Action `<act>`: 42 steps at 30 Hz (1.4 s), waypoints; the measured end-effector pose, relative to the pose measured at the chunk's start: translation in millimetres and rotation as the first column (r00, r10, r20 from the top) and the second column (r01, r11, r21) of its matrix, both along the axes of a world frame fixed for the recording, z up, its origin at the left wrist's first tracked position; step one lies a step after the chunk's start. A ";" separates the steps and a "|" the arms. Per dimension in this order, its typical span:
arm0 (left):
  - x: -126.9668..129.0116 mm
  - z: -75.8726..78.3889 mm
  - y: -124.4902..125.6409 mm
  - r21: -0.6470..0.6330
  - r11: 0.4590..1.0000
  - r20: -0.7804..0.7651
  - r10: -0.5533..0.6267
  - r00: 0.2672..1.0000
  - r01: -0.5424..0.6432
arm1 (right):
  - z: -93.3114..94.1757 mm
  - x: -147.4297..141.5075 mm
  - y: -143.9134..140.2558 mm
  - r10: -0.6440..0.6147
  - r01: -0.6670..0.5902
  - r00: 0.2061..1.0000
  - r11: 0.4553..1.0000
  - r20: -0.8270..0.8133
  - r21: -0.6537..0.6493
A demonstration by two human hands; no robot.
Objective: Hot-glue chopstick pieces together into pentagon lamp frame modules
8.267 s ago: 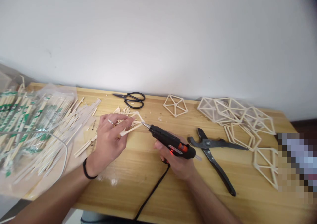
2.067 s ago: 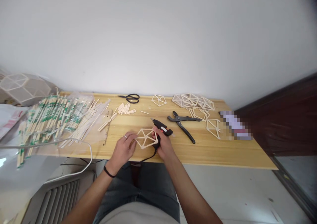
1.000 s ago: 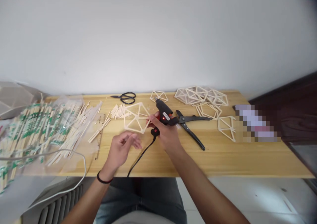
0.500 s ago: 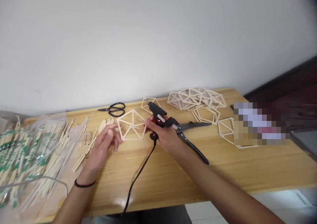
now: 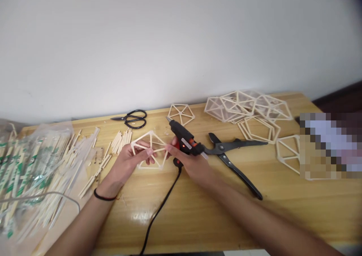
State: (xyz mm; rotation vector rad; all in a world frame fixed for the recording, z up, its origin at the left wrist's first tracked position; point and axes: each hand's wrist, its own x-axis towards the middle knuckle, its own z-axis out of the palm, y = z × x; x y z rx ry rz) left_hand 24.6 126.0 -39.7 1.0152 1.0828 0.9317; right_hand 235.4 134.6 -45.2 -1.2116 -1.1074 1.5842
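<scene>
A pentagonal frame of pale wooden sticks (image 5: 152,136), with spokes meeting at its middle, is held above the table between both hands. My left hand (image 5: 128,164) is closed on it, thumb pressed near the hub and fingers behind. My right hand (image 5: 195,165) pinches the frame's right corner between thumb and finger. The same hand also holds a black glue gun (image 5: 183,134), its nozzle pointing up and left and a small orange light lit. A black cord (image 5: 161,207) runs down from the gun.
Black-handled scissors (image 5: 135,119) lie near the wall, and large black shears (image 5: 226,150) right of the glue gun. More stick frames (image 5: 249,105) are stacked at the back right. Cut sticks (image 5: 121,141) and wrapped chopsticks (image 5: 31,165) lie left. A blurred patch (image 5: 330,146) covers something at right.
My left hand has moved right and closed on the frame, thumb now over the hub. The frame has tilted slightly. The view has shifted, so the right-side items sit farther right.
</scene>
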 end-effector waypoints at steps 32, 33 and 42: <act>-9.5 -3.0 3.2 -0.030 0.998 0.191 0.053 0.980 -0.048 | 4.0 15.8 -1.8 -0.101 0.096 0.994 0.987 0.030 0.129; -7.7 -4.1 2.7 -0.046 0.998 0.202 0.043 0.979 -0.034 | 3.6 15.8 -1.6 -0.101 0.098 0.995 0.986 0.017 0.134; 3.4 -4.9 -4.7 -0.057 0.992 -0.013 -0.116 0.993 0.115 | 2.4 13.5 -7.4 -0.059 0.045 0.996 0.981 0.066 0.188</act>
